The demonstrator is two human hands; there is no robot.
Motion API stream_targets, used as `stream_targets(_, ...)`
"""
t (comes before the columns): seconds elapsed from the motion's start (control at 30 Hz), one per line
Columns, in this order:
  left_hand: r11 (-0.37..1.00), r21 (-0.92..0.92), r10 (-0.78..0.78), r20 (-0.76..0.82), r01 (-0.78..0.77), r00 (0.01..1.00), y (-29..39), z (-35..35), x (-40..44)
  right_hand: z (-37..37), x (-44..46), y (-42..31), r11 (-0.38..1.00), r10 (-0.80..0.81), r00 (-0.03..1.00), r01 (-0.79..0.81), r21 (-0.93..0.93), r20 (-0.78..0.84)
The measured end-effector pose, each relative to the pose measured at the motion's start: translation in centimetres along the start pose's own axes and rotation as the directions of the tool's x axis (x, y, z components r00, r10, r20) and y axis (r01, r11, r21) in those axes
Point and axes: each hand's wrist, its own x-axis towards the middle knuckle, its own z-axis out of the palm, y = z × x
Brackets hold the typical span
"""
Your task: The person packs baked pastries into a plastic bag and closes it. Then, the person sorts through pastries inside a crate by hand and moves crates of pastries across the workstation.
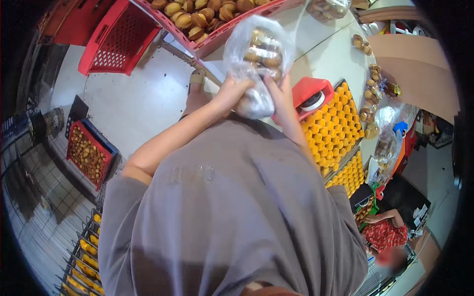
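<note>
Both of my hands are on a clear plastic bag (258, 37) in front of my body. Inside it, round brown pastries (266, 55) lie stacked in rows. My left hand (236, 91) is closed round the gathered plastic on the bag's left side. My right hand (279, 93) grips the right side, its thumb pressed against the plastic. Crumpled film bulges below and between the hands. A red device with a white and black roll (312, 98), perhaps a tape dispenser, stands just right of my right hand.
A red crate (190, 47) of brown pastries stands ahead. Another red crate (118, 44) is at left, and a third (101, 180) holds small brown pieces. Trays of yellow pieces (333, 128) lie at right, near bagged pastries (370, 93). A person in red (385, 234) works farther off.
</note>
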Motion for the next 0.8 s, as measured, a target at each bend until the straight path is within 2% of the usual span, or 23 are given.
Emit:
stream_targets(0.07,0.998,-0.047,-0.052,-0.025,0.051,0.998,0.1,-1.1,-1.2,1.1,-2.1,-0.9,1.000,0.019,1.000,-0.019,-0.009,-0.013)
stream_targets(0.1,0.981,-0.121,-0.153,0.002,0.152,0.988,1.4,-1.4,-1.8,1.4,-2.8,-1.7,0.999,0.050,0.999,-0.050,0.021,0.010)
stream_targets(0.13,0.980,-0.123,-0.159,-0.006,0.157,0.987,1.9,-1.3,-2.3,1.5,-3.1,-1.9,0.995,0.079,0.996,-0.081,0.050,0.034)
stream_targets(0.17,0.959,0.246,0.190,-0.197,-0.139,0.962,2.2,-1.1,-2.7,0.4,-3.1,-1.7,0.993,0.054,0.998,-0.050,-0.110,0.030)
stream_targets(0.2,0.721,0.614,0.553,-0.230,-0.322,0.801,2.7,-0.9,-3.0,0.4,-3.1,-2.2,0.992,0.057,0.998,-0.053,-0.111,0.033)
stream_targets(0.23,0.722,0.612,0.554,-0.232,-0.322,0.800,3.8,-0.5,-3.2,0.6,-3.0,-3.3,0.994,0.048,0.997,-0.053,-0.093,-0.065)
stream_targets(0.27,0.461,0.787,0.676,-0.012,-0.410,0.737,5.2,0.0,-3.5,0.7,-2.9,-4.3,0.996,0.040,0.986,-0.052,-0.075,-0.162)
stream_targets(0.3,0.152,0.870,0.717,0.229,-0.469,0.658,5.8,0.3,-3.7,0.6,-2.7,-4.8,0.989,0.147,0.978,-0.150,-0.005,-0.147)
stream_targets(0.33,0.250,0.866,0.678,0.163,-0.433,0.717,5.0,0.7,-3.2,0.5,-2.5,-4.9,0.988,0.150,0.978,-0.153,-0.008,-0.141)
stream_targets(0.37,0.251,0.868,0.681,0.156,-0.429,0.715,4.0,0.2,-2.6,0.6,-2.2,-4.9,0.980,0.196,0.974,-0.193,0.037,-0.115)
stream_targets(0.43,0.452,0.842,0.619,-0.057,-0.295,0.784,2.0,-1.0,-1.1,0.6,-1.6,-4.9,0.970,0.235,0.969,-0.229,0.080,-0.076)
stream_targets(0.47,0.664,0.722,0.480,-0.214,-0.193,0.851,1.3,-1.9,-1.4,0.5,-1.5,-4.7,0.979,0.199,0.974,-0.193,0.066,-0.105)
stream_targets(0.53,0.831,0.556,0.176,-0.288,0.015,0.941,2.6,-3.2,-2.8,0.1,-1.7,-4.7,0.984,0.176,0.973,-0.170,0.053,-0.147)
stream_targets(0.57,0.723,0.688,0.221,-0.318,0.064,0.922,2.6,-4.4,-3.0,-0.6,-1.4,-5.2,0.978,0.208,0.965,-0.199,0.070,-0.162)
stream_targets(0.6,0.686,0.727,0.381,-0.324,-0.029,0.866,2.6,-5.6,-2.8,-1.2,-1.1,-5.8,0.970,0.237,0.956,-0.225,0.088,-0.174)
stream_targets(0.63,0.632,0.767,0.530,-0.319,-0.115,0.786,2.7,-7.1,-2.6,-1.7,-0.8,-6.7,0.952,0.216,0.948,-0.151,0.267,-0.235)
stream_targets(0.7,0.672,0.729,0.546,-0.368,-0.131,0.752,4.8,-10.7,-2.8,-5.9,-0.2,-6.5,0.972,0.053,0.988,-0.018,0.234,-0.143)
stream_targets(0.73,0.759,0.638,0.482,-0.421,-0.127,0.768,5.8,-10.7,-3.2,-4.8,-0.3,-8.7,0.996,-0.063,0.978,0.048,-0.078,-0.198)
stream_targets(0.77,0.835,0.537,0.410,-0.464,-0.119,0.785,6.5,-10.7,-3.5,-4.8,-0.2,-9.1,0.995,-0.065,0.977,0.049,-0.082,-0.203)
stream_targets(0.8,0.827,0.534,0.428,-0.394,-0.176,0.813,6.7,-10.4,-3.6,-4.8,-0.2,-9.4,0.922,-0.181,0.960,0.092,-0.376,-0.211)
